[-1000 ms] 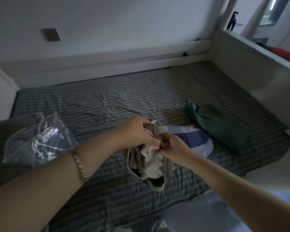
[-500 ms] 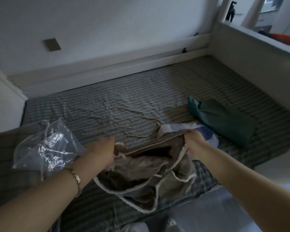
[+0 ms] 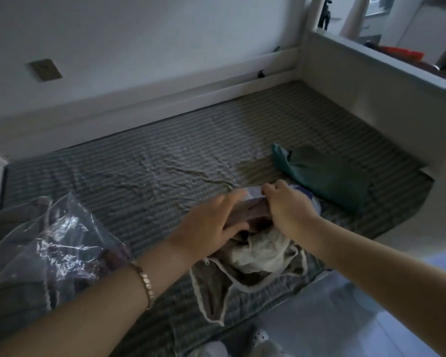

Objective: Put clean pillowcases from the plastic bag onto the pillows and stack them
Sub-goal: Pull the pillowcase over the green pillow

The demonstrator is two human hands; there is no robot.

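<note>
A brown pillowcase (image 3: 245,276) with white trim lies bunched at the near edge of the bed, its pale inside showing. My left hand (image 3: 211,225) rests on its upper part with fingers spread and reaching into the folds. My right hand (image 3: 286,207) pinches the pillowcase's far edge. A white pillow with a blue stripe (image 3: 312,199) lies mostly hidden under my right hand. A clear plastic bag (image 3: 54,240) lies crumpled at the left. A dark green pillow (image 3: 327,176) lies to the right.
The bed has a striped grey sheet (image 3: 178,163), with a white rail and wall behind and a white bed end panel (image 3: 371,112) at the right. A wall switch plate (image 3: 45,70) is upper left. Pale floor and a white shoe (image 3: 258,338) lie below the bed edge.
My hands, spread apart holding the pillowcase wide half a second ago, have come back together over the white pillow. The pillowcase has bunched up again. The view has tilted slightly.
</note>
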